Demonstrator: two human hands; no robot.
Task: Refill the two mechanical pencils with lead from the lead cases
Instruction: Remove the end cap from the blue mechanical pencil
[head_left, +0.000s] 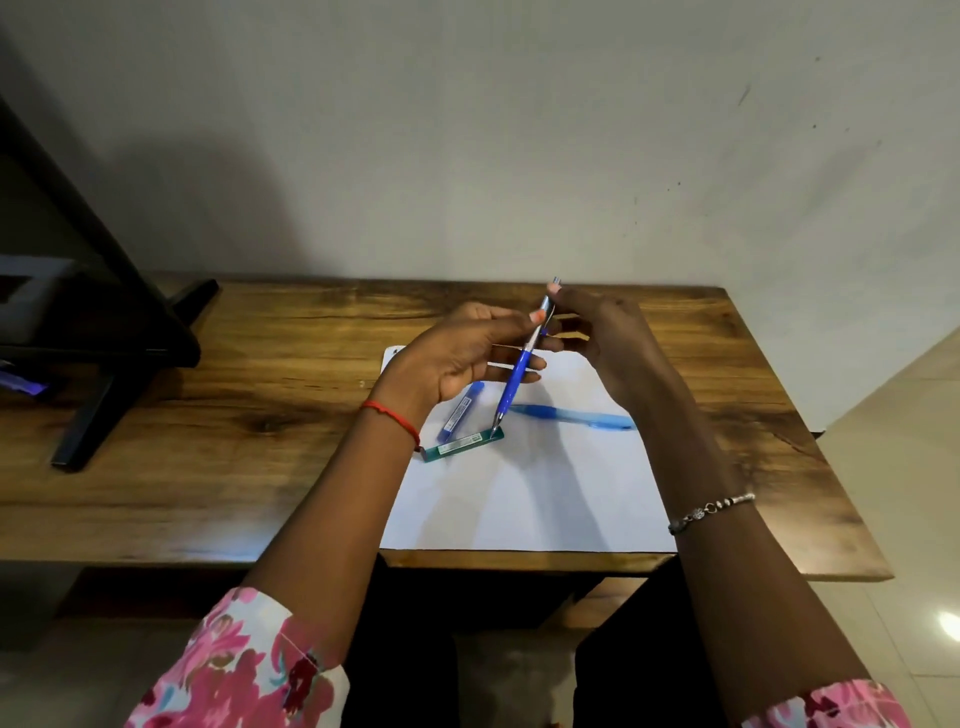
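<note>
My left hand (470, 351) holds a blue and silver mechanical pencil (517, 376) by its upper barrel, tip pointing down over the paper. At the pencil's top end my right hand (605, 332) pinches the cap with its fingertips. A second, light blue pencil (576, 415) lies flat on the white paper (545, 493) to the right. Two lead cases lie on the paper below my left hand: a blue case (460, 413) and a green case (462, 446). The held pencil's tip hangs just above the green case's right end.
The paper lies on a wooden table (234, 415) against a pale wall. A black stand (104, 332) occupies the table's left part. The table's front edge runs just below the paper, with tiled floor to the right.
</note>
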